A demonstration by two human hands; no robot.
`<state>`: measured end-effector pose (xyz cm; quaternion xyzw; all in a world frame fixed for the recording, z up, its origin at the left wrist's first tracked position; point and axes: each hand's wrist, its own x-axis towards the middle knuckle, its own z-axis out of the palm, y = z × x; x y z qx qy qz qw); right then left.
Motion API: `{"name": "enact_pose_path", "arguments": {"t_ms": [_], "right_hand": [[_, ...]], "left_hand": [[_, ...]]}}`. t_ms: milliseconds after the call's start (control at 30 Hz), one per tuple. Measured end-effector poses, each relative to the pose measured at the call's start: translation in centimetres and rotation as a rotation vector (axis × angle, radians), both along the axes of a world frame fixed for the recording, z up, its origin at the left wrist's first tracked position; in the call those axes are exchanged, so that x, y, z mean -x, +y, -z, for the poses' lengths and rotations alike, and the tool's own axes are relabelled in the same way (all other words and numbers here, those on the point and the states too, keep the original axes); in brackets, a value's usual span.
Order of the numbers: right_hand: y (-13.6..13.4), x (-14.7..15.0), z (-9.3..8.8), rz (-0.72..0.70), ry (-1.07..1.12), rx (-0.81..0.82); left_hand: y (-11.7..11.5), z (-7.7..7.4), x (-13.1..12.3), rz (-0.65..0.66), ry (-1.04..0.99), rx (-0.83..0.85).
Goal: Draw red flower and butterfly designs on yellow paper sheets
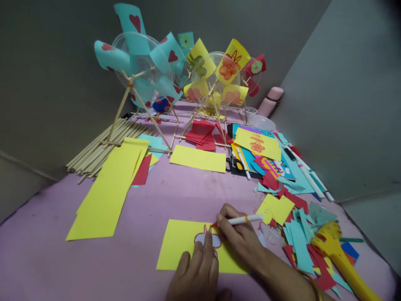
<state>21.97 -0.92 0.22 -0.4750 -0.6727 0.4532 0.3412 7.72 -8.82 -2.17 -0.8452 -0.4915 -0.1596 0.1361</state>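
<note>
A yellow paper sheet (171,244) lies flat in front of me. On it sits a pale butterfly-shaped cutout (216,241) with a red outline around its edge and two upright antennae. My left hand (200,265) rests on the cutout with stretched fingers, covering its middle and lower part. My right hand (238,234) grips a white marker (247,219) with an orange ring. The marker's red tip touches the yellow sheet just right of the antennae.
Pinwheels of blue paper (138,42) and yellow paper (200,58) on stick frames stand behind. Wooden sticks (90,154) and yellow strips (106,200) lie left. Scissors (234,164), markers (310,179), paper scraps (299,238) and a yellow glue gun (341,259) lie right.
</note>
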Motion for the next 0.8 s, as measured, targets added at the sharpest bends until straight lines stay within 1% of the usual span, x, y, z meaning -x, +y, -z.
{"name": "enact_pose_path", "arguments": {"t_ms": [233, 400, 467, 600, 800], "right_hand": [[0.1, 0.2, -0.3, -0.019, 0.013, 0.005], [-0.1, 0.0, -0.2, -0.036, 0.042, 0.042], [-0.1, 0.0, -0.1, 0.005, 0.047, 0.042], [0.0, 0.0, 0.3, 0.107, 0.132, 0.088], [0.1, 0.0, 0.2, 0.044, 0.056, 0.046]], "left_hand": [[-0.1, 0.7, -0.1, -0.002, -0.077, -0.043], [-0.2, 1.1, -0.2, -0.012, -0.062, -0.011], [-0.2, 1.1, -0.2, -0.007, -0.053, -0.006], [-0.1, 1.2, -0.1, 0.007, -0.043, -0.011], [-0.1, 1.1, -0.1, 0.009, -0.049, -0.003]]}}
